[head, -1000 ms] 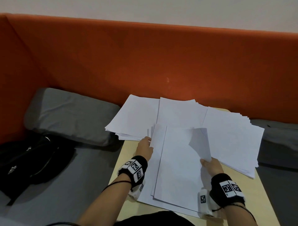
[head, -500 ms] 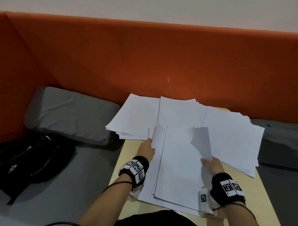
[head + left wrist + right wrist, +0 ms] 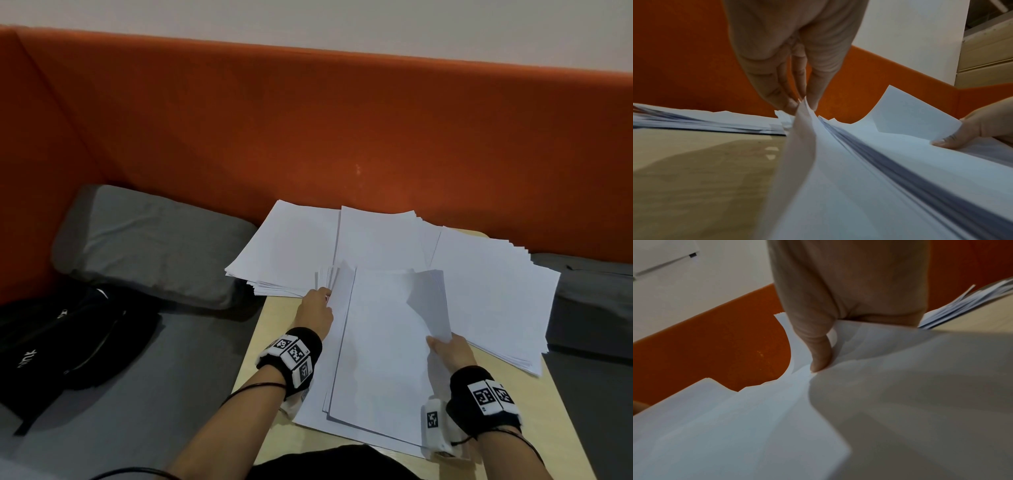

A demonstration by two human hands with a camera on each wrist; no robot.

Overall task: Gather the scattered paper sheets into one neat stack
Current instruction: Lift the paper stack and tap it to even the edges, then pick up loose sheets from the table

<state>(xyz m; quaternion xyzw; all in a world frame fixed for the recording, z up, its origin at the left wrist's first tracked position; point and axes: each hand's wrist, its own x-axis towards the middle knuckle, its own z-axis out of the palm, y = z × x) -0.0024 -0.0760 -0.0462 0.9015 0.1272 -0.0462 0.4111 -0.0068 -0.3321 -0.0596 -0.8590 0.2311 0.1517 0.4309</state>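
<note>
White paper covered most of the table [image 3: 274, 329] at lower centre of the head view: a near pile [image 3: 380, 346] in front of me, and three fanned piles behind it, the left pile [image 3: 287, 246], the middle pile [image 3: 380, 236] and the right pile [image 3: 493, 291], all overlapping at their edges. My left hand [image 3: 317, 310] was at the near pile's left edge; in the left wrist view its fingertips [image 3: 785, 99] pinched a raised lip of sheets there. My right hand [image 3: 452, 353] was at the pile's right edge, thumb [image 3: 819, 352] pressed on top and a bent-up top sheet [image 3: 430, 301] gripped between thumb and fingers; its far corner stood curled above the pile. Grey cushions [image 3: 147, 240] lay at the left of the frame against an orange backrest [image 3: 308, 120], with a black bag [image 3: 65, 335] at lower left.
</note>
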